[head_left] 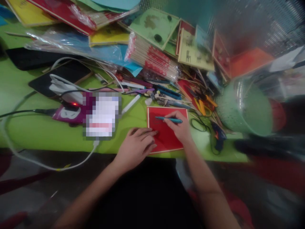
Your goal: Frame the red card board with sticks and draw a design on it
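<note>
Nearest, hands: left hand (pixel 137 144), palm down, fingers loosely spread, fingertips resting over the left edge of the board; right hand (pixel 179 127), thumb and fingers pinching a pen.

Under the hands: red board (pixel 166 140), one, edged with pale strips, lying flat near the front edge of the green surface (pixel 47 136). No finished marking made out on its face.

In the right hand: teal pen (pixel 175 120), one, slanted, tip pointing left over the upper part of the board. Contact of tip with board: cannot tell.

Step in hand, as judged: marking the board by pen. Next stroke would call for the left hand bracing the board and the right bringing the tip onto the red face under light control.

Left of the left hand: lit phone (pixel 102 116), screen obscured, cabled; beyond it, purple power strip (pixel 69 115). Between phone and board, slightly farther: white marker (pixel 131 103).

Right of the right hand: glue gun (pixel 219 138), dark blue; farther, yellow-handled scissors (pixel 201 106); farther right, green translucent tub (pixel 245 109).

Far beyond both hands: wrapped bundle of sticks (pixel 152 57); yellow board with chair figures (pixel 194 54); green board with dark spots (pixel 152 25).
</note>
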The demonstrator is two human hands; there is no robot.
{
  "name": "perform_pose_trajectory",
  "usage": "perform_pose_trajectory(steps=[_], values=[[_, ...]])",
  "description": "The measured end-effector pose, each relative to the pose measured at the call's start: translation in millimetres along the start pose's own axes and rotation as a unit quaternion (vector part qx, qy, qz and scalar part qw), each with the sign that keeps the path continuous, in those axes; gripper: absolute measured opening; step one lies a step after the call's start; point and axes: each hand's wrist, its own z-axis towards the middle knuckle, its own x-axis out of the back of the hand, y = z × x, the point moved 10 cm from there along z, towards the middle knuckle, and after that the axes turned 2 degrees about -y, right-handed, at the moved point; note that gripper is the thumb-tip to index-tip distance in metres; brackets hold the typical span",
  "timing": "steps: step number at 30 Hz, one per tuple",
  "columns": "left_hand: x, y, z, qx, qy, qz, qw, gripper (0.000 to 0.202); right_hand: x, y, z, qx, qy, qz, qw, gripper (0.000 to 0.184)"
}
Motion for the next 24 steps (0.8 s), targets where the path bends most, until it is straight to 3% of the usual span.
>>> perform_pose_trajectory(steps=[24], values=[[-0.3, 1.6, -1.9, -0.011, 0.001, 0.023, 1.0, 0.016, 5.0, -2.4, 1.7, -0.013, 0.038, -0.011, 0.999, 0.013]])
